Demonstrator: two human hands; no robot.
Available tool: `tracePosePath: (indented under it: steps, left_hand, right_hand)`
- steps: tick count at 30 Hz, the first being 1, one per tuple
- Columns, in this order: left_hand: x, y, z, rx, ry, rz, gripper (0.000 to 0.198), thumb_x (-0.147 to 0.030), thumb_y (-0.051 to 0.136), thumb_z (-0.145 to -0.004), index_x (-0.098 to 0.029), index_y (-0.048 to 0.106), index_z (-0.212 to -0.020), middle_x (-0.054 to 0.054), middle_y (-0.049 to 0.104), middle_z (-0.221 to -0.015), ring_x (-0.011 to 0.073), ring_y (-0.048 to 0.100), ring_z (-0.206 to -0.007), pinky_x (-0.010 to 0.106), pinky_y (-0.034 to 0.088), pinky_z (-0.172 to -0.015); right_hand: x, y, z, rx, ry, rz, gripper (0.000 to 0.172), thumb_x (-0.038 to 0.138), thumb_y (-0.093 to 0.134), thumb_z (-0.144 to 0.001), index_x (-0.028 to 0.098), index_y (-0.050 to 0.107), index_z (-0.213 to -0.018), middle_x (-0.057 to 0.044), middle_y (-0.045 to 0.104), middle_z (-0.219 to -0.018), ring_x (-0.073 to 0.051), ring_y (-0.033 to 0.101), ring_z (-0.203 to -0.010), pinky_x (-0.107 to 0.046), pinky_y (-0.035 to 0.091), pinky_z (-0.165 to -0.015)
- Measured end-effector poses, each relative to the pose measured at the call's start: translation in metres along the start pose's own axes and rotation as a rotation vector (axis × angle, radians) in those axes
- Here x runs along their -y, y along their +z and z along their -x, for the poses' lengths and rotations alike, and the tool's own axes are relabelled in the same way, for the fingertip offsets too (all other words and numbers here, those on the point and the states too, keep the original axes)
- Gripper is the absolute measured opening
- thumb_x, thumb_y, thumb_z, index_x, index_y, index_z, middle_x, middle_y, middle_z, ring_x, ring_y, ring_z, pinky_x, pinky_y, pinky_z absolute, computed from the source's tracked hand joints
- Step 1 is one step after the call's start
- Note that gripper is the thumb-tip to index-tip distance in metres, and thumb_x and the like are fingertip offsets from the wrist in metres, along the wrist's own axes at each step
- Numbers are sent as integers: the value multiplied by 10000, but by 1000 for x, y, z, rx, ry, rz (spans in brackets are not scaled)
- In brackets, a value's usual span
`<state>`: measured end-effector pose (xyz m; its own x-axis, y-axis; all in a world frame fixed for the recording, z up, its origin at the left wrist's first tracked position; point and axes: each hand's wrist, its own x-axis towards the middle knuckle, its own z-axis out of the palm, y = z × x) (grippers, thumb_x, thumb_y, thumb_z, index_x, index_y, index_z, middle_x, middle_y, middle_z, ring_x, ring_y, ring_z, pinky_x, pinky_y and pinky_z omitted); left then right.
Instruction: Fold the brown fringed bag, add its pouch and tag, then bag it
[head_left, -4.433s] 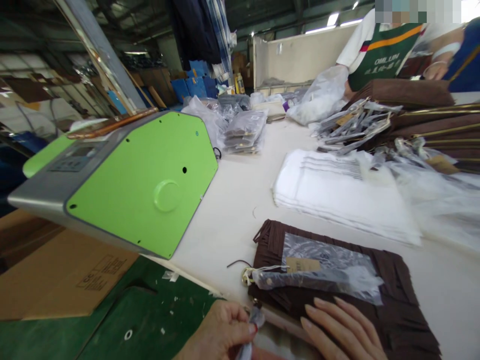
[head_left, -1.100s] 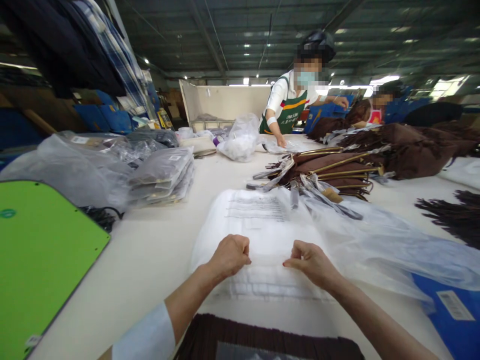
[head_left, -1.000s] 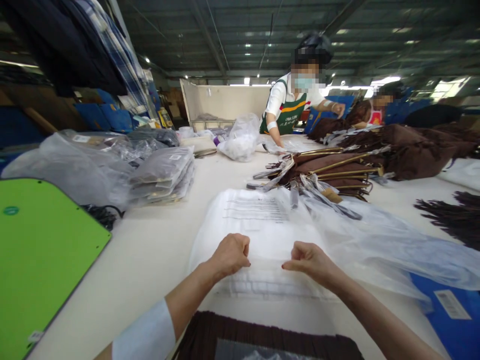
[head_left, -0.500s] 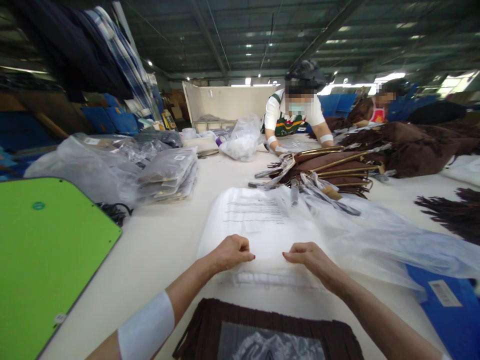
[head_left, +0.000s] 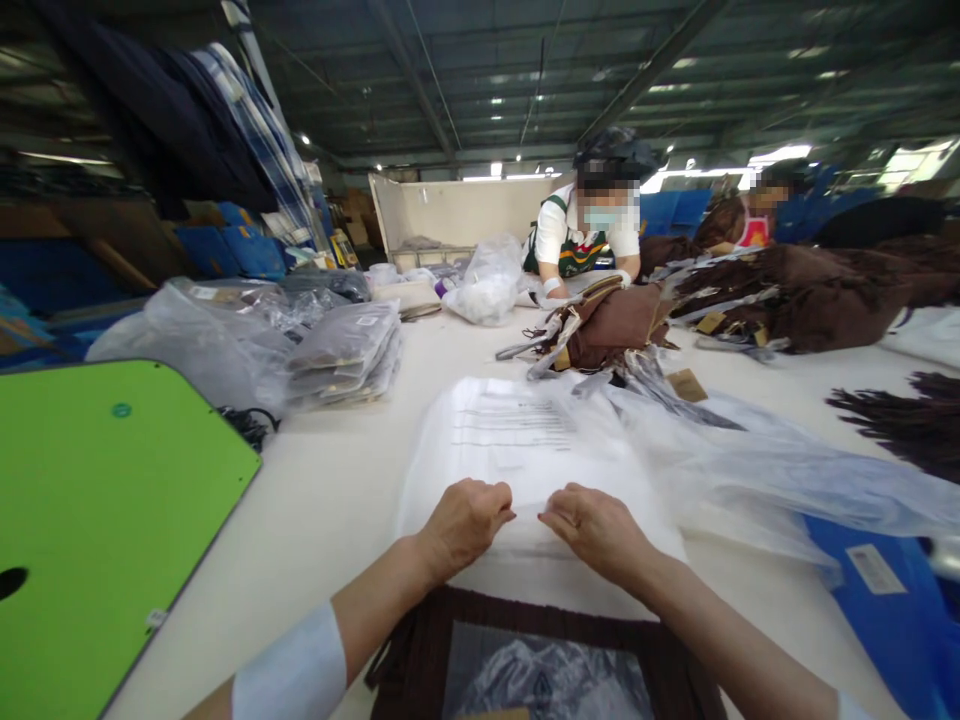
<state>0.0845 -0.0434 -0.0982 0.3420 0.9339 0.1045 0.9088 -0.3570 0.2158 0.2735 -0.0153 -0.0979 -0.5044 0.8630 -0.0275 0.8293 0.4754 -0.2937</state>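
Note:
In front of me lies a stack of white translucent plastic bags (head_left: pixel 487 465) with printed lines of text. My left hand (head_left: pixel 469 525) pinches the near edge of a bag, fingers pressed together. A short gap to the right, my right hand (head_left: pixel 592 525) pinches the same edge between thumb and fingers. Nearest to me, below both hands, is a dark brown fringed item (head_left: pixel 412 650) with a clear plastic packet (head_left: pixel 555 680) on top of it. Part of that item is cut off by the bottom of the view.
Brown fringed bags (head_left: pixel 622 325) are heaped ahead, beside a masked co-worker (head_left: pixel 559 240). Packed grey items (head_left: pixel 349 350) are stacked at left, behind a green board (head_left: pixel 112 500). Loose clear plastic (head_left: pixel 750 470) and a blue sheet (head_left: pixel 877 610) lie at right.
My hands have drawn closer together along the bag's edge. Across the table, the co-worker has shifted a brown bag on the heap. My view has turned slightly.

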Motion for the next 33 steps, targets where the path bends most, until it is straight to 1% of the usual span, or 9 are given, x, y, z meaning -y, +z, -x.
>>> tracePosePath:
  steps: [4,9,15,19,22,25,27,29,33]
  left_hand:
    - [9,1,16,-49,56,-78,120,-179,526,-847,-179,529,-728,16,595,-661,172,562,-666,278,400,-652]
    - [29,-2,39,-66,52,-121,86,-95,564,-759,-177,548,-779,44,605,-767,206,553,-758,322,398,-710]
    - [55,-11,65,-238,-275,-38,241,-5,358,-758,-155,546,-732,120,583,-817,263,518,-834,393,363,-758]
    - [56,-11,76,-361,-520,196,120,-132,458,-796,-184,519,-707,53,556,-730,221,511,-776,348,367,-737]
    - [49,-8,76,-431,-718,488,69,-179,542,-769,-185,502,-713,1,526,-638,154,495,-601,268,371,-575]
    - [42,-8,69,-478,-875,854,128,-154,568,-746,-176,451,-700,-19,520,-588,88,425,-426,194,270,-380]
    - [39,-10,63,-511,-920,1071,162,-92,566,-723,-174,429,-699,-14,538,-599,65,436,-409,156,248,-337]
    - [37,-11,59,-552,-919,1229,193,-45,568,-698,-173,423,-701,-16,547,-622,57,499,-470,124,337,-380]
    - [34,-6,63,-601,-837,1377,226,-139,662,-651,-175,452,-727,-33,550,-686,60,542,-570,158,480,-537]
  right_hand:
    - [-18,-1,7,-24,11,138,196,111,468,-781,179,620,-678,-70,632,-745,-191,584,-683,-282,330,-597]
    - [-44,-1,29,-133,-95,152,236,78,413,-790,181,619,-740,-67,612,-758,-186,563,-734,-285,383,-664]
    - [-74,4,62,-313,-133,-23,268,122,378,-780,210,631,-779,-74,630,-792,-190,543,-763,-314,406,-734]
    - [-85,11,78,-497,95,-218,214,178,434,-719,212,628,-802,-92,613,-848,-217,524,-780,-370,393,-737]
    - [-83,17,83,-593,349,-466,205,256,509,-658,208,594,-838,-65,579,-814,-172,499,-633,-334,402,-587]
    - [-76,18,82,-596,519,-839,265,349,557,-590,202,535,-810,12,503,-626,-92,390,-426,-247,315,-392]
    - [-70,14,80,-577,550,-1090,330,386,582,-545,211,512,-814,72,412,-533,-53,293,-365,-202,235,-337]
    - [-67,10,78,-566,548,-1289,381,391,626,-482,223,503,-801,110,332,-494,-30,225,-355,-173,202,-321]
    - [-70,11,79,-548,537,-1509,402,345,732,-419,235,500,-729,82,458,-545,-43,391,-413,-166,372,-373]
